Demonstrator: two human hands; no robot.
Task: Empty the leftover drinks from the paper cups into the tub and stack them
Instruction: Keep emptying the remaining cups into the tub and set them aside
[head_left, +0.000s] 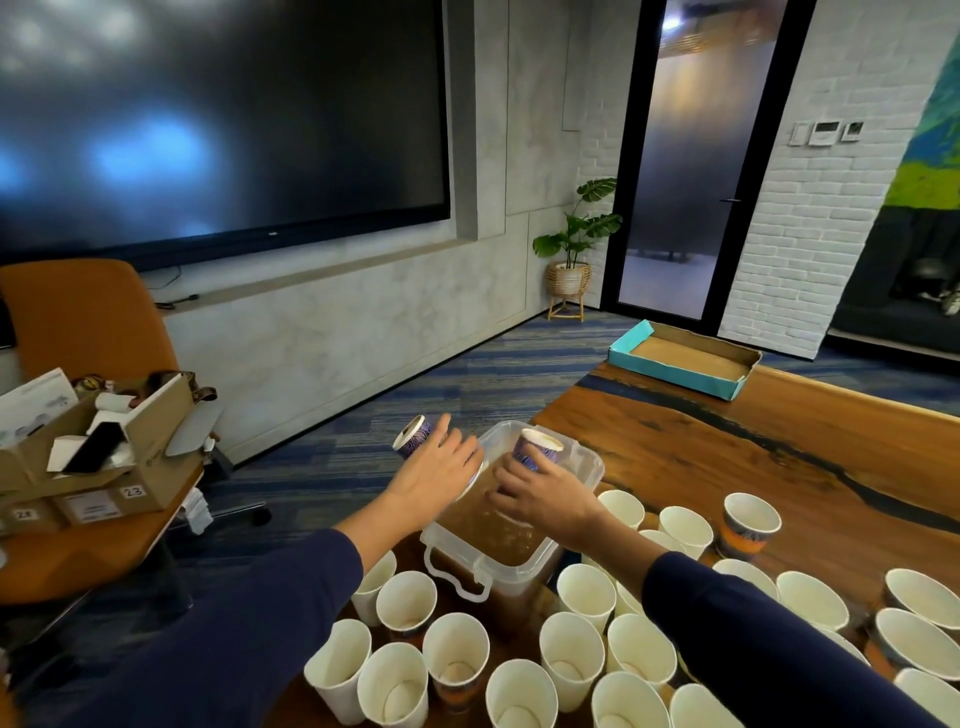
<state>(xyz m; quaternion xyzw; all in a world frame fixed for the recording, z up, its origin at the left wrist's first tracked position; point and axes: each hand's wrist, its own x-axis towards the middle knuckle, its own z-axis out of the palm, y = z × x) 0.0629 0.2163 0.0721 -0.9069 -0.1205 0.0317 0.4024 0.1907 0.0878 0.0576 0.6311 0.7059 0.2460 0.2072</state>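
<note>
A clear plastic tub (584, 470) with brown liquid inside stands at the table's left corner. My left hand (441, 470) grips a patterned paper cup (412, 437), tilted with its mouth pointing up and away, over the tub's left edge. My right hand (540, 493) holds a second patterned paper cup (537, 449) above the tub, tipped away from me. Several white-lined paper cups (457, 657) stand on the table around the tub's near side.
A teal cardboard tray (680, 358) lies at the far end of the wooden table (779, 457). An orange chair (88, 317) on the left carries open cardboard boxes (104, 441). More cups (750, 525) crowd the right side.
</note>
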